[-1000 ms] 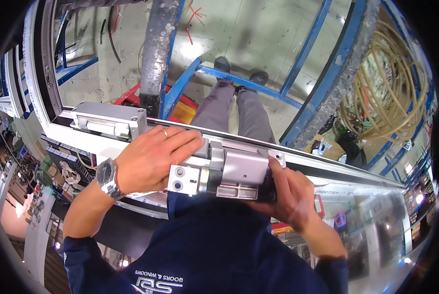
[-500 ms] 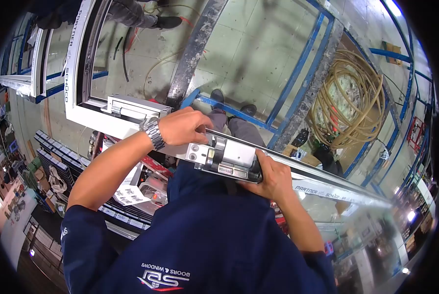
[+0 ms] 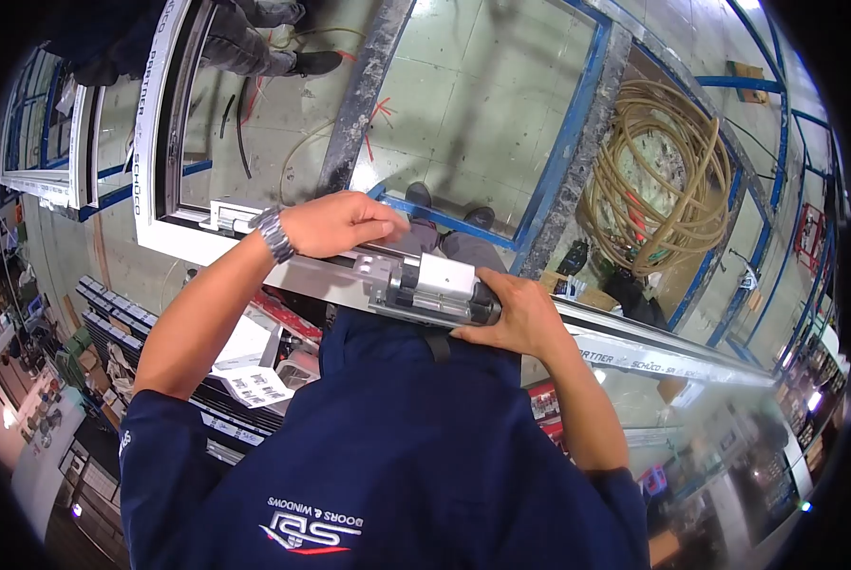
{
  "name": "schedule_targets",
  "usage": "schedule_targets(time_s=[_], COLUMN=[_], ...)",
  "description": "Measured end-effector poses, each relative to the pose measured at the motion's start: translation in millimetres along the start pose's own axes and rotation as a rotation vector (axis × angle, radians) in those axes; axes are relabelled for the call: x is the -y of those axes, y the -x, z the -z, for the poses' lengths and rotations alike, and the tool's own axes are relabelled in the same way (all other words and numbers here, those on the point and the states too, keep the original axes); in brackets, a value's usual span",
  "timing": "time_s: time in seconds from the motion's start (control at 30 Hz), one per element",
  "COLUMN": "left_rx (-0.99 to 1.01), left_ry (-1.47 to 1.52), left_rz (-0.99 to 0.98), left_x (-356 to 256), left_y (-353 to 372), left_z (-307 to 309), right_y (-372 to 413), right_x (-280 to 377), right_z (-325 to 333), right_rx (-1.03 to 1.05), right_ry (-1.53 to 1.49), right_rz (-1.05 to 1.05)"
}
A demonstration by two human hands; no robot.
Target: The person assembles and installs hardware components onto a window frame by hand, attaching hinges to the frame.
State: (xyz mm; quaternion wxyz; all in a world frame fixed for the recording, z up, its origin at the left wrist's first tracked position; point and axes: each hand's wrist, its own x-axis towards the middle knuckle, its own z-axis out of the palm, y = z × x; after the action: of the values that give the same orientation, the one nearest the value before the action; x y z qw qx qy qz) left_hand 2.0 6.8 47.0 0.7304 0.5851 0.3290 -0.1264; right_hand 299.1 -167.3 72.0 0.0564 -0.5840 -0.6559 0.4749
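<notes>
A silver and black door hinge [image 3: 446, 275] lies on the edge of a long white frame profile [image 3: 321, 281], close to my waist. My right hand [image 3: 522, 313] grips the hinge's right end, thumb below and fingers above. My left hand [image 3: 345, 226], a metal watch on its wrist, hovers just up and left of the hinge with its fingers curled together. Whatever may be inside those fingers is hidden. Partly behind the left wrist, a second hinge [image 3: 224, 217] sits near the frame's corner.
Blue-edged support stands [image 3: 587, 85] rise beyond the frame. A coiled tan hose [image 3: 658, 180] lies at right. Another person's leg and shoe [image 3: 316, 63] show at upper left. Printed sheets [image 3: 257, 386] and stacked dark profiles [image 3: 112, 309] are at lower left.
My left hand has come off the hinge's left end and risen slightly away, up and left. My right hand keeps its grip, and the hinge now appears tilted differently.
</notes>
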Motion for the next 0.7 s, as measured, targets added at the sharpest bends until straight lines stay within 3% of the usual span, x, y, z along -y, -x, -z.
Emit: schedule_targets(time_s=[0.03, 0.13, 0.17, 0.27, 0.43, 0.7], left_rx=[-0.001, -0.131, -0.172, -0.252, -0.131, -0.211], left_ry=[-0.071, -0.876, -0.984, -1.034, -0.862, -0.907], left_rz=[0.029, -0.279, -0.295, -0.243, -0.253, -0.272], left_x=[-9, -38, -31, -15, -13, -9], left_y=[7, 37, 37, 32, 20, 28], left_z=[-5, -42, -55, -72, -57, -68], right_y=[1, 2, 1, 3, -5, -4], right_x=[3, 13, 13, 10, -7, 14], right_z=[1, 6, 7, 2, 0, 9], right_rx=[-0.005, -0.018, -0.018, -0.104, -0.086, 0.098], right_ry=[0.014, 0.066, 0.088, 0.179, 0.108, 0.182], right_rz=[-0.012, -0.04, -0.04, 0.073, 0.222, 0.021])
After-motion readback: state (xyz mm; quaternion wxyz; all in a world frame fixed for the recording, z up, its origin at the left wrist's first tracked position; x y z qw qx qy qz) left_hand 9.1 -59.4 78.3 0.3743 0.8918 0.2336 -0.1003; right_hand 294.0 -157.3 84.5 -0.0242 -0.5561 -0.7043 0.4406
